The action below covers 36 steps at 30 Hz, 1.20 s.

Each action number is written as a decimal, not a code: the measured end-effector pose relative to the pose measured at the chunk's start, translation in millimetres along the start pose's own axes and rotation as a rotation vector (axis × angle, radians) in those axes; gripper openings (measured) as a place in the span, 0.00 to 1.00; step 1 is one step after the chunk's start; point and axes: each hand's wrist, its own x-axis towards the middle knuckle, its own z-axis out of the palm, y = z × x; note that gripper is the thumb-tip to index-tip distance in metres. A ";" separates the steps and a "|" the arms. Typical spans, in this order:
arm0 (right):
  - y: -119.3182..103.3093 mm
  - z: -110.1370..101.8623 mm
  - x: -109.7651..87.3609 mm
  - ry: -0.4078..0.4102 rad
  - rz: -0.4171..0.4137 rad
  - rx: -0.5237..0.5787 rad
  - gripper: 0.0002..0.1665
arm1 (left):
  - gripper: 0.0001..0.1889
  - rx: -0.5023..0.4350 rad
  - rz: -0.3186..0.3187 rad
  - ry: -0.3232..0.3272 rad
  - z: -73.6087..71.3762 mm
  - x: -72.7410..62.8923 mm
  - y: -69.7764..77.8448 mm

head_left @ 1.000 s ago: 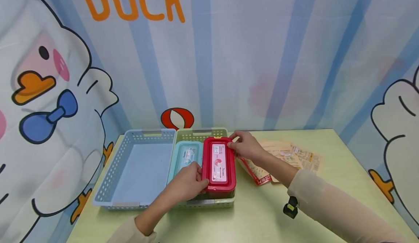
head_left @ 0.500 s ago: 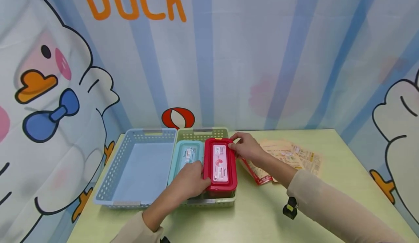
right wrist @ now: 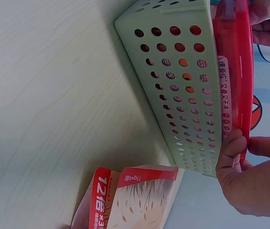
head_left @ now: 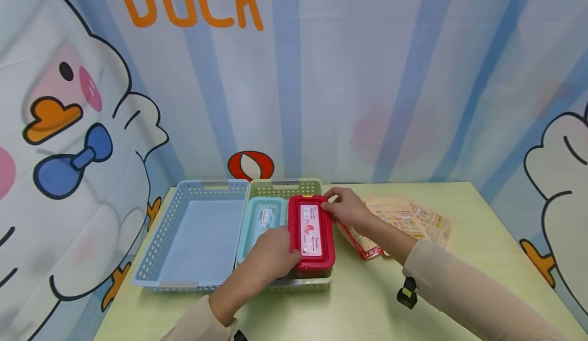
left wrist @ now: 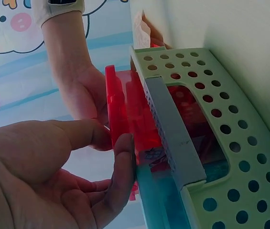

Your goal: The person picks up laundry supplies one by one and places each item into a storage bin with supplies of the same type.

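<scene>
A red lidded plastic box (head_left: 310, 226) with a pink label sits inside the light green basket (head_left: 317, 282), its lid standing above the rim. My left hand (head_left: 273, 251) grips the lid's front left corner between thumb and fingers. At the back right corner, my right hand (head_left: 346, 208) pinches the lid edge, which the right wrist view also shows, with the thumb (right wrist: 232, 143) on the side. Beside the red box on its left lies a teal lidded box (head_left: 263, 218), partly covered by my left hand.
A light blue basket (head_left: 202, 239) with perforated walls stands to the left, against the green one. Several beige and red snack packets (head_left: 399, 218) lie right of the green basket. Behind the table (head_left: 367, 300) hangs a duck-print curtain (head_left: 335, 75).
The red box has sunk slightly and shifted a little right, with both hands keeping hold of its lid. My left hand has moved right with it.
</scene>
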 end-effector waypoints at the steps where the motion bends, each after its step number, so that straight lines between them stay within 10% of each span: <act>1: 0.7 0.2 0.0 -0.001 -0.005 -0.005 0.14 | 0.23 0.014 -0.004 -0.001 0.7 0.6 0.7; 13: 10.2 4.1 3.7 0.003 0.003 -0.025 0.14 | 0.24 0.183 -0.060 -0.035 3.0 4.5 15.2; 24: 16.4 -6.0 13.5 -0.101 -0.075 -0.115 0.15 | 0.20 0.143 -0.039 -0.108 -5.4 4.7 9.5; 36: 16.8 -5.6 11.1 -0.081 -0.103 -0.146 0.16 | 0.24 0.088 -0.034 -0.050 -2.7 2.7 6.3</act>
